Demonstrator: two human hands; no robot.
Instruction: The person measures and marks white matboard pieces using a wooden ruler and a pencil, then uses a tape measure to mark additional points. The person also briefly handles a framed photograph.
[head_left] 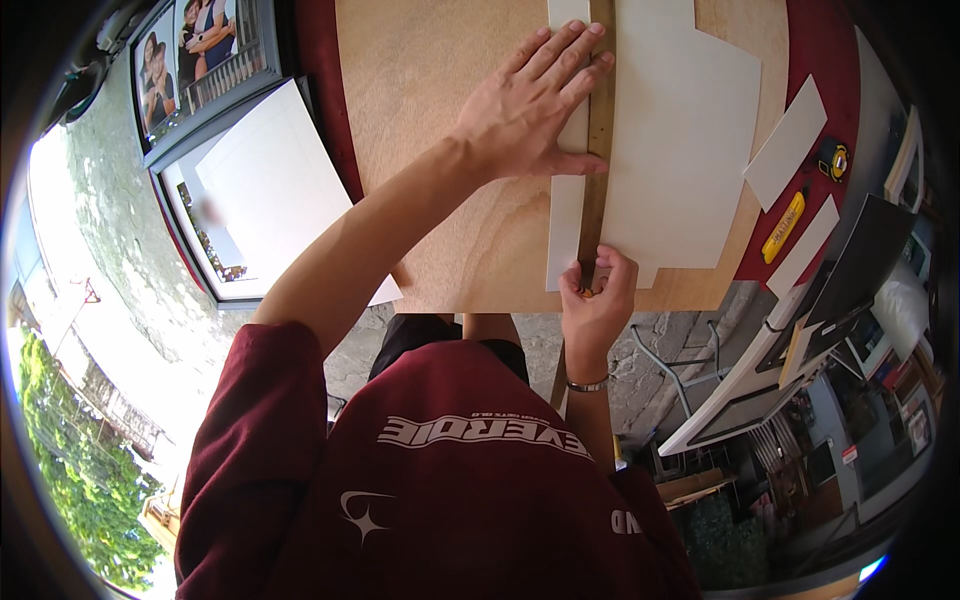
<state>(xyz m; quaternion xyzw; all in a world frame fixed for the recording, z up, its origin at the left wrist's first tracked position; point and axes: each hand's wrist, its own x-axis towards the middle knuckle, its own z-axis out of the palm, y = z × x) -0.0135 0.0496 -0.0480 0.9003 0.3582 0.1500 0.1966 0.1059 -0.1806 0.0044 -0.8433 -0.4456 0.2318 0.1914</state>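
Note:
My left hand [540,105] lies flat with fingers spread, pressing a long brown straightedge [597,215] onto a white board [685,160]. A narrow white strip [565,235] of board shows along the straightedge's left side. Close to the near edge of the plywood sheet [430,240], my right hand [600,305] is closed at the near end of the straightedge. Between its thumb and fingers a small orange-yellow bit shows; the rest is hidden by the fingers. The straightedge runs on past the plywood's near edge, toward my body.
Right of the plywood, on the red surface [750,262], lie a yellow utility knife [783,228], a tape measure [833,160] and white offcuts [788,145]. Framed photos [205,65] and a white sheet [275,175] are at the left. Panels and frames [860,260] lean at the right.

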